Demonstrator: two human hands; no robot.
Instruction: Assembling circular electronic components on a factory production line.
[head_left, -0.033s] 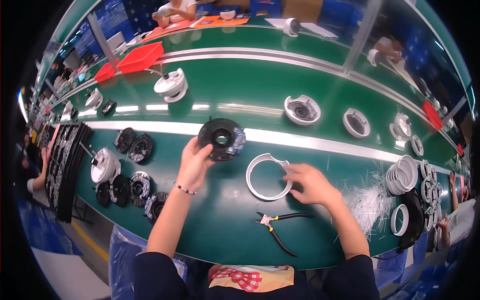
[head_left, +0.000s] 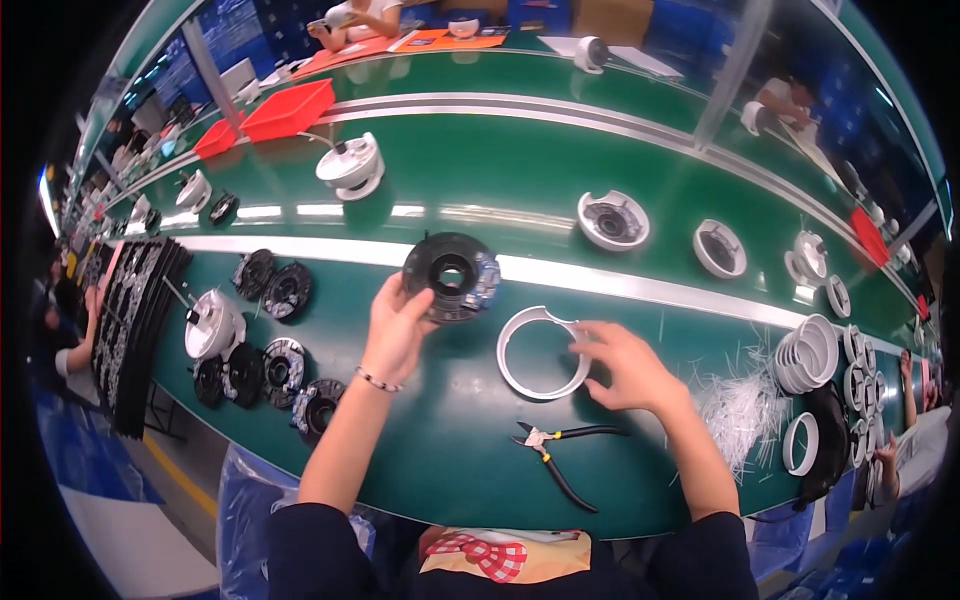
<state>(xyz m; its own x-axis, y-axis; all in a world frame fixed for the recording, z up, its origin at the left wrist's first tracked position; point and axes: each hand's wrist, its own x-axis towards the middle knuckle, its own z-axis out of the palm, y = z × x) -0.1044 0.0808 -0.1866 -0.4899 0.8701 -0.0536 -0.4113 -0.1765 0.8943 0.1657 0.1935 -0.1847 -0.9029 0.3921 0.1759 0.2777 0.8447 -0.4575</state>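
Observation:
My left hand (head_left: pixel 398 325) is closed on a round black housing (head_left: pixel 428 255) with a central hole and a blue circuit board (head_left: pixel 484 280) along its right side, held up above the green bench. Low at my right, a white plastic ring (head_left: pixel 508 370) with a notch in its upper rim lies on the bench. My right hand (head_left: pixel 632 370) is at the ring's right edge, fingers curved and thumb apart; whether the fingertips touch the rim I cannot tell. Nearer to me lie cutting pliers (head_left: pixel 548 440) with black and yellow handles, jaws apart.
Several black housings (head_left: pixel 287 290) and a white camera body (head_left: pixel 212 330) sit at left beside a black rack (head_left: pixel 140 330). On the right are cut clear strips (head_left: pixel 740 415), stacked white rings (head_left: pixel 808 355) and a black bag (head_left: pixel 826 440). White domes (head_left: pixel 612 220) rest beyond the pale strip.
The whole view shifts slightly. The black housing tips a little so its face shows more fully. My right hand stays beside the white ring, which has not visibly moved on the bench.

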